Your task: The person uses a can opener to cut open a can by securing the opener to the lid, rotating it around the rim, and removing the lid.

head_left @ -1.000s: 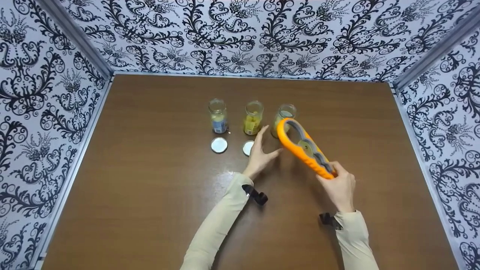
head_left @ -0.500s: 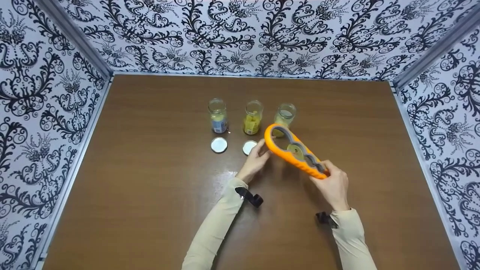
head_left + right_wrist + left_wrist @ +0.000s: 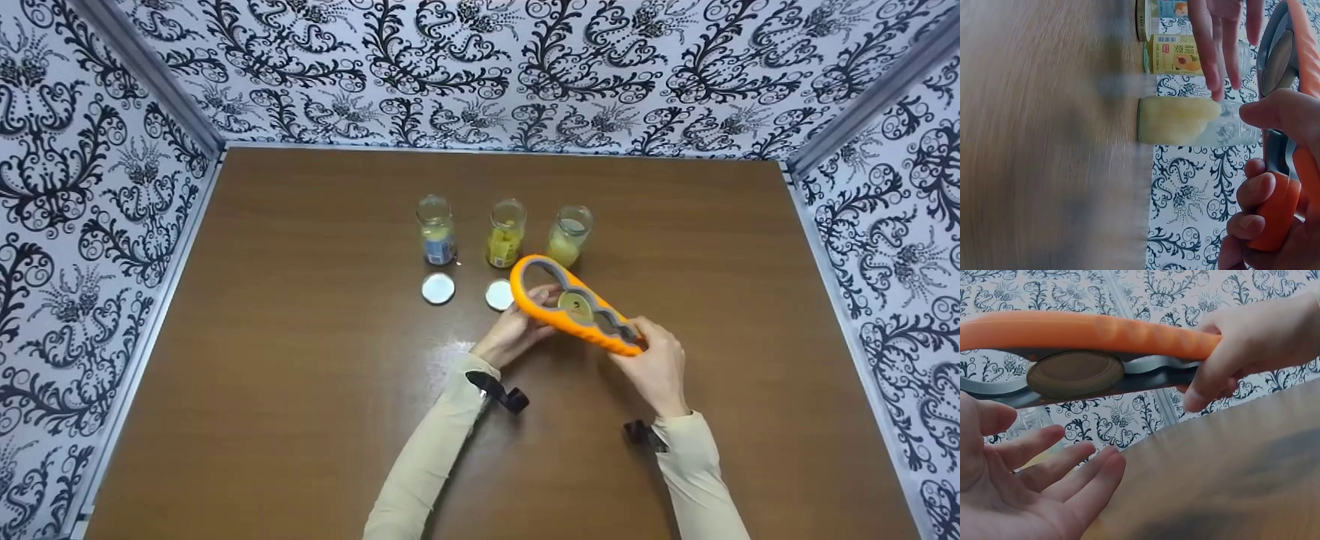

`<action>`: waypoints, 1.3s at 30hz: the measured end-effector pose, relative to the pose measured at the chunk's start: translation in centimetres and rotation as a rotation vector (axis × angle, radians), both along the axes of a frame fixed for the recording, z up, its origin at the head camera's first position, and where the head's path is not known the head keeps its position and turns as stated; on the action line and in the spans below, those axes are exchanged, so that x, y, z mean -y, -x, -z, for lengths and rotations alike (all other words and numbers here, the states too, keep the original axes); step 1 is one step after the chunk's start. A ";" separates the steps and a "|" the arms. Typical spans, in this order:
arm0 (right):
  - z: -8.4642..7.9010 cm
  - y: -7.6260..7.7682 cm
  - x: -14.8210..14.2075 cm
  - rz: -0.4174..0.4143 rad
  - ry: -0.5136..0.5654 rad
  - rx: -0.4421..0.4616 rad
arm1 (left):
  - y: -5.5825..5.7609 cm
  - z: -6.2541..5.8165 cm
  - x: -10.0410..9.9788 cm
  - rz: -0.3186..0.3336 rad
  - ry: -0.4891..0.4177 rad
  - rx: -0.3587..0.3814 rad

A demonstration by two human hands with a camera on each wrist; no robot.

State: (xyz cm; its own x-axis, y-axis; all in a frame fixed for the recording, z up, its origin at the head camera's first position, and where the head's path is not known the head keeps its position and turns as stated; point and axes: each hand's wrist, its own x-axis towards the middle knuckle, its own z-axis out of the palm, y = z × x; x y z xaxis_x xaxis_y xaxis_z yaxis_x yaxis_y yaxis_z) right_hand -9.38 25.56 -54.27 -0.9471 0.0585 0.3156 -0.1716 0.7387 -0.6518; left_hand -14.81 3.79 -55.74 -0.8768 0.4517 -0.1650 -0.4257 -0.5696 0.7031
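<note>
My right hand [image 3: 656, 364] grips the narrow end of an orange jar opener [image 3: 553, 316] with a grey lining, held in the air in front of the jars. A round gold-coloured lid [image 3: 1075, 374] sits lodged in one of the opener's holes. Under the opener's wide end is my left hand [image 3: 514, 331]; in the left wrist view its fingers [image 3: 1081, 467] spread loosely below the lid, apart from it. Nearest behind stands an uncovered glass jar [image 3: 566, 244] with pale yellow pieces inside, upright on the table.
Two more uncovered glass jars stand in the row: a yellow-labelled jar [image 3: 505, 244] and a blue-labelled jar [image 3: 436, 236]. In front of them lie two lids, the left lid [image 3: 438, 289] and the right lid [image 3: 498, 295]. Patterned walls [image 3: 480, 75] border the brown table [image 3: 300, 375].
The opener, with the lid in it, has moved left and toward me in my right hand. My left hand has drawn back from near the jars and is now beneath the opener.
</note>
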 end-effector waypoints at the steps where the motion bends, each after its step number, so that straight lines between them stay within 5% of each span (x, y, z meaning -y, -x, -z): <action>1: 0.0 0.0 0.1 -0.003 -0.002 0.006 | 0.0 -0.1 0.0 0.013 -0.022 0.014; 12: 0.3 0.2 0.9 -0.041 -0.053 -0.008 | -0.6 -0.5 0.4 0.116 -0.244 0.109; 18: 0.4 0.2 1.1 -0.044 -0.029 0.008 | -0.7 -0.4 0.4 0.119 -0.297 0.146; 24: 0.4 0.3 1.0 -0.076 0.028 -0.010 | -0.8 -0.1 0.3 0.103 -0.309 0.165; 29: 0.4 0.3 0.7 -0.089 0.054 -0.042 | -0.6 0.4 0.3 0.124 -0.308 0.105; 34: 0.3 0.1 0.1 -0.084 0.088 -0.067 | -0.6 0.8 0.3 0.139 -0.231 0.037; 39: 0.2 -0.3 -0.8 -0.053 0.105 -0.067 | -0.5 1.0 0.3 0.122 -0.153 0.067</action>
State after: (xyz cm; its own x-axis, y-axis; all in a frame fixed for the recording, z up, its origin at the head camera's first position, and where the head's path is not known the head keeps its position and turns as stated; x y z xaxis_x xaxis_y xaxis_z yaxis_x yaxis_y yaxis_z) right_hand -9.09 26.32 -54.48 -0.9269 0.0454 0.3726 -0.2537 0.6557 -0.7111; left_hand -14.34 3.50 -56.72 -0.8036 0.5779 -0.1421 -0.5408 -0.6094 0.5798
